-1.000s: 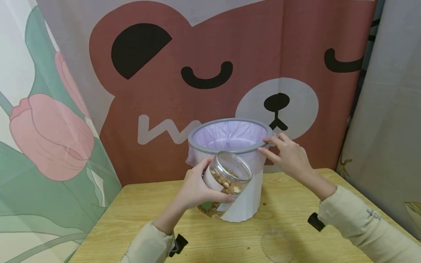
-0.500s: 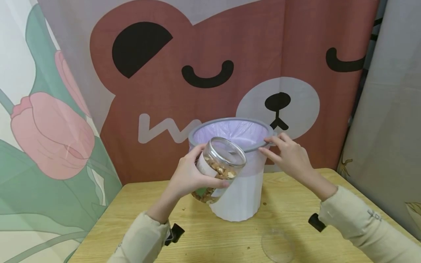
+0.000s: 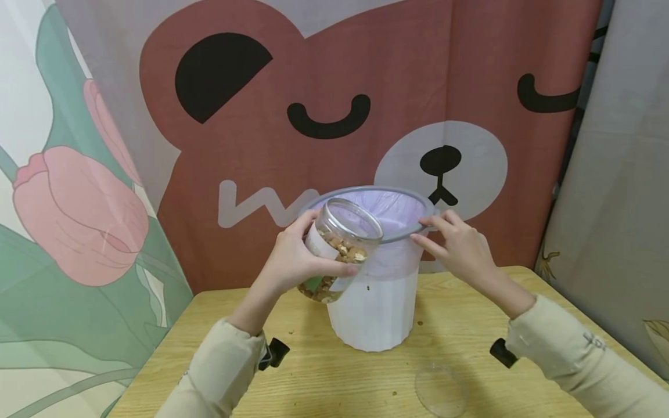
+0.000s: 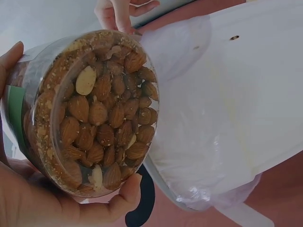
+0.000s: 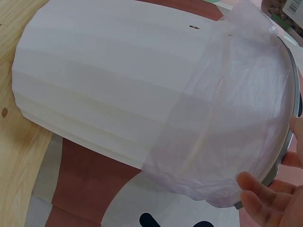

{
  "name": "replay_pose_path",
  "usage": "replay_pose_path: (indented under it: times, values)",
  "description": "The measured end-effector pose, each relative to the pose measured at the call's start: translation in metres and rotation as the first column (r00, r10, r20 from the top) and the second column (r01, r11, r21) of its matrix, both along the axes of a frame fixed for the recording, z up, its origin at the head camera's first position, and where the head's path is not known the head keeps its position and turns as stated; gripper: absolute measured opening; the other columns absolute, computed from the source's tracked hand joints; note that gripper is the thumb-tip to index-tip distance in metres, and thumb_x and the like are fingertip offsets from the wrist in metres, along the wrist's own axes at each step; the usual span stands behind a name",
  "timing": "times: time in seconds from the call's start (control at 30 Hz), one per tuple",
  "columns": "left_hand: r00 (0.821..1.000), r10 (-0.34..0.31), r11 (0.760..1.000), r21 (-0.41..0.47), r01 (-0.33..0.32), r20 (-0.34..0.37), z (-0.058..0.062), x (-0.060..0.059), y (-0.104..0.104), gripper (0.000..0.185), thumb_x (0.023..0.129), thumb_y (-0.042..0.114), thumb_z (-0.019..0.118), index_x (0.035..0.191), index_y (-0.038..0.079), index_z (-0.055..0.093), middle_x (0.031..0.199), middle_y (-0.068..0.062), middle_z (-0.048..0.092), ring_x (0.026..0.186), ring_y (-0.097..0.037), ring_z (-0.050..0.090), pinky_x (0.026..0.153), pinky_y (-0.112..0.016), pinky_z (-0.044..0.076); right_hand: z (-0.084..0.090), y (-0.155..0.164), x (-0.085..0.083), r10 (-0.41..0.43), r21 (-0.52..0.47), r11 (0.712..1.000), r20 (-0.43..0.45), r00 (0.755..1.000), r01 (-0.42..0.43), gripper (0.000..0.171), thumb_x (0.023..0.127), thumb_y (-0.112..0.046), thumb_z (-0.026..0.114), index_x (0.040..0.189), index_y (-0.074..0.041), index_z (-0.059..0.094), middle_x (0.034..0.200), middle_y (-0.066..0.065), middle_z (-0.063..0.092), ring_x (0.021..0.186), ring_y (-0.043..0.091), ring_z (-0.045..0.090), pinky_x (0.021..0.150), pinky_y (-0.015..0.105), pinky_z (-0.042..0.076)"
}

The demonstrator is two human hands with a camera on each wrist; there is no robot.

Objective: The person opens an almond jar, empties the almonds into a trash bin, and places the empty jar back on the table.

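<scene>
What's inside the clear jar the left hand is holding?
Almonds, mostly brown with a few pale ones, plus small crumbs, show through the jar. The left hand and the label cover parts of its side, so what lies behind them cannot be seen.

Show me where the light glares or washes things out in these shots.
Head view: light gleams on the jar at its rim and on the bag, while the clear disc barely shows; left wrist view: small bright glints on the bag, the bin pale and washed out; right wrist view: only soft shading marks the bin's ridges.
</scene>
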State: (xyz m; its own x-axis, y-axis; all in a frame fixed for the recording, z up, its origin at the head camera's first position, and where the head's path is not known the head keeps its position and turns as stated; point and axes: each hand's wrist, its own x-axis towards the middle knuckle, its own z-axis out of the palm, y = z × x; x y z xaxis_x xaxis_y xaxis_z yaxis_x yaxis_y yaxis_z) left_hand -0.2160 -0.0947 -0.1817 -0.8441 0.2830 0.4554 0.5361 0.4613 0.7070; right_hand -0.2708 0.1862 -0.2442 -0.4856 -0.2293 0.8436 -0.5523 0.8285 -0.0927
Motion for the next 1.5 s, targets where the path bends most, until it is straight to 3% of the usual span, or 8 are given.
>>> replay_pose_path:
  times: [0.37, 0.93, 1.5]
  values:
    - [1.0, 0.011, 1.0, -0.004, -0.011, -0.012, 0.018, -0.005, 0.0, 0.065, 0.051, 0.029, 0.086, 0.106, 0.022, 0.051, 0.091, 0.001, 0.058, 0.08, -0.016, 0.054, 0.064, -0.034, 0.047, 0.0, 0.0, 0.001, -0.003, -0.005, 1.0, 0.006, 1.0, 0.003, 0.033, 0.074, -0.024, 0.071, 0.102, -0.007, 0.065, 0.078, 0.004, 0.046, 0.044, 0.009, 0.034, 0.033, 0.024, 0.026]
    - [0.991, 0.133, 0.988, -0.081, -0.135, -0.026, 0.042, -0.011, -0.006, 0.077, 0.052, 0.037, 0.084, 0.118, 0.021, 0.047, 0.097, 0.002, 0.056, 0.085, -0.018, 0.052, 0.064, -0.035, 0.047, -0.001, 0.0, 0.001, 0.0, -0.007, 1.0, 0.001, 1.0, 0.0, 0.034, 0.074, -0.023, 0.072, 0.102, -0.005, 0.065, 0.079, 0.005, 0.047, 0.043, 0.009, 0.034, 0.033, 0.024, 0.026]
    - [0.982, 0.175, 0.968, -0.169, -0.184, -0.067, 0.058, -0.018, -0.009, 0.078, 0.054, 0.036, 0.083, 0.12, 0.018, 0.045, 0.099, -0.001, 0.054, 0.087, -0.02, 0.05, 0.066, -0.035, 0.047, -0.001, 0.0, 0.001, 0.007, -0.008, 1.0, -0.002, 1.0, -0.007, 0.034, 0.074, -0.024, 0.072, 0.102, -0.005, 0.065, 0.078, 0.005, 0.046, 0.042, 0.008, 0.032, 0.033, 0.024, 0.026]
